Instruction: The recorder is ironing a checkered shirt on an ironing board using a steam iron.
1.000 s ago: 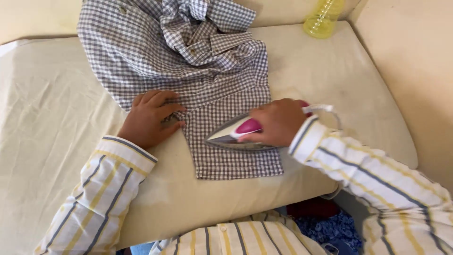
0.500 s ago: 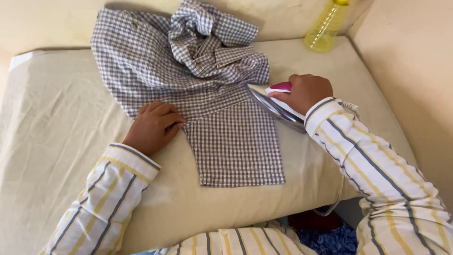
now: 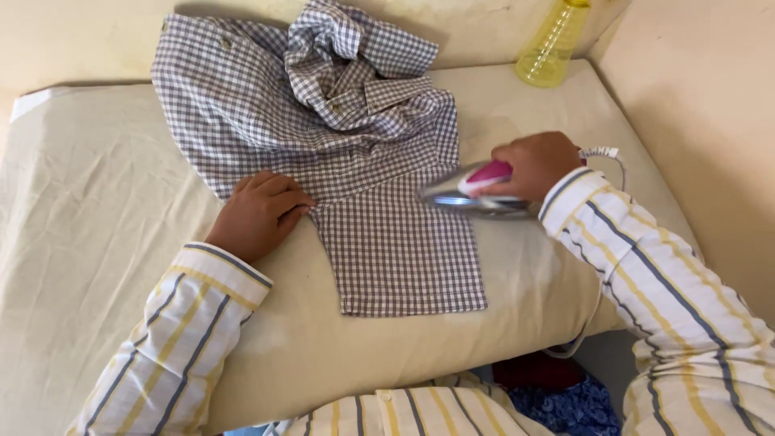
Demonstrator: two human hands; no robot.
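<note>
A grey-and-white checked shirt (image 3: pixel 323 105) lies crumpled on a cream padded surface (image 3: pixel 89 218), with one sleeve (image 3: pixel 400 250) spread flat toward me. My left hand (image 3: pixel 258 214) presses flat on the sleeve's left edge near the seam. My right hand (image 3: pixel 529 165) grips the pink handle of a silver-soled iron (image 3: pixel 472 192), which sits at the sleeve's upper right edge with its tip pointing left. A white cord (image 3: pixel 601 153) runs from the iron's back past my wrist.
A yellow translucent plastic bottle (image 3: pixel 553 48) stands at the back right corner by the cream wall (image 3: pixel 702 113). The padded surface ends just in front of me, with dark red and blue patterned cloth (image 3: pixel 565 396) below its edge.
My right hand lifted the iron off the sleeve's middle up to the right, then brought it down to the sleeve's upper right edge. My left hand stayed put.
</note>
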